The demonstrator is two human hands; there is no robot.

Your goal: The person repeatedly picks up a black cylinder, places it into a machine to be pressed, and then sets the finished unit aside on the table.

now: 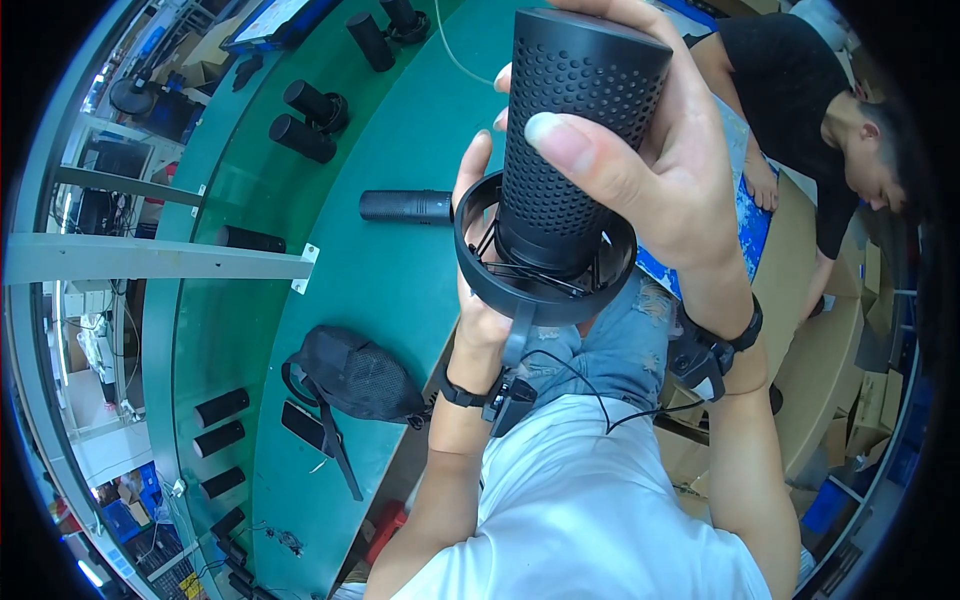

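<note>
Close in front of me is a black cylindrical microphone point(555, 180) with a dimpled, perforated body, tilted slightly. My right hand point(690, 190) wraps round its upper part, the thumb pressed across the front. The microphone's lower end sits inside a black ring-shaped shock mount point(482, 278) strung with thin elastic cords. From behind and below, my left hand point(480, 322) supports the shock mount; one finger rises along its left side, and the others are mostly hidden. On the green table behind lies another black microphone point(404, 206).
Several black microphones point(302, 138) line the table's far left side. A black cap point(360, 372) and a phone point(305, 425) lie nearby. A metal bar point(170, 257) juts across the table edge. On the right, a person point(800, 90) bends over cardboard point(825, 350).
</note>
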